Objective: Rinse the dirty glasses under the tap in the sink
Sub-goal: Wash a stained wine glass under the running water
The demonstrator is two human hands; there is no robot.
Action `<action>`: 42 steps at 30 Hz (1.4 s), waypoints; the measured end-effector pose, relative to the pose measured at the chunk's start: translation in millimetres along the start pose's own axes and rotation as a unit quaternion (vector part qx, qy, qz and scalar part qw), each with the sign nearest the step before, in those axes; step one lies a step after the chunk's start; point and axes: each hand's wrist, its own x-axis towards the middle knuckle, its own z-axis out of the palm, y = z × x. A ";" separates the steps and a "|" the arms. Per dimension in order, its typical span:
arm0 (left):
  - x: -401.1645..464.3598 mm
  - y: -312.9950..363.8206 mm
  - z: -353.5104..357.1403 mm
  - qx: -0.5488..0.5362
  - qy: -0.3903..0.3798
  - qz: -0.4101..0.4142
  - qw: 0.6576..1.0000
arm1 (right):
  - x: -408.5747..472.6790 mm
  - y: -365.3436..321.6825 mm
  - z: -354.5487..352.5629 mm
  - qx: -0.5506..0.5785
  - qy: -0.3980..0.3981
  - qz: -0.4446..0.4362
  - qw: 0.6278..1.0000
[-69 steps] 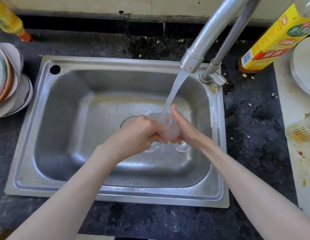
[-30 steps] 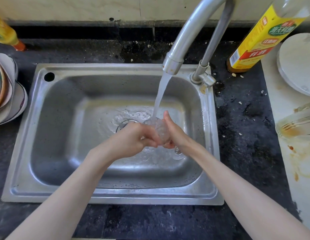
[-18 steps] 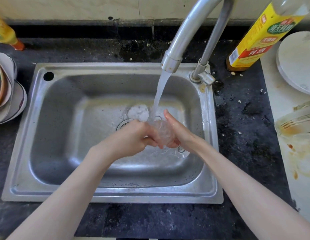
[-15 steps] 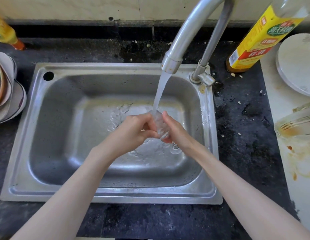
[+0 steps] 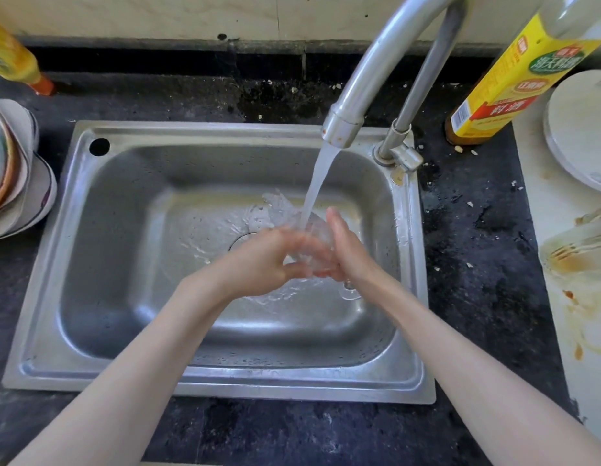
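Observation:
A clear stemmed glass (image 5: pixel 315 230) sits between both hands, over the middle of the steel sink (image 5: pixel 90 297). Water from the tap (image 5: pixel 346 124) pours into its bowl and splashes out to the left. My left hand (image 5: pixel 265 264) curls round the glass from the left, with the fingers blurred. My right hand (image 5: pixel 351 252) grips it from the right, the thumb pointing up along its side. The round foot of the glass shows below my right wrist. Much of the glass is hidden by my fingers.
A stack of plates (image 5: pixel 13 183) stands left of the sink, a yellow bottle (image 5: pixel 13 58) behind it. Right of the tap stands a yellow-labelled bottle (image 5: pixel 514 79). On the white board lie a white plate (image 5: pixel 581 129) and a stained glass (image 5: pixel 584 250). Crumbs dot the dark counter.
The glass stays under the stream between both hands. My left hand's fingers have shifted on it, and the splash now fans out to the left of the glass.

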 end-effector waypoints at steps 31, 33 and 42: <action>30.0 -14.3 15.6 -0.470 0.429 -0.222 0.738 | -16.5 5.0 36.3 -0.354 0.073 -0.116 0.925; 29.6 -13.8 13.6 -0.508 0.372 -0.206 0.749 | -20.3 4.2 37.1 -0.261 0.078 -0.104 0.957; 21.0 -25.4 15.4 -0.722 0.117 -0.071 0.678 | -32.8 -17.2 23.0 0.331 -0.179 0.109 0.920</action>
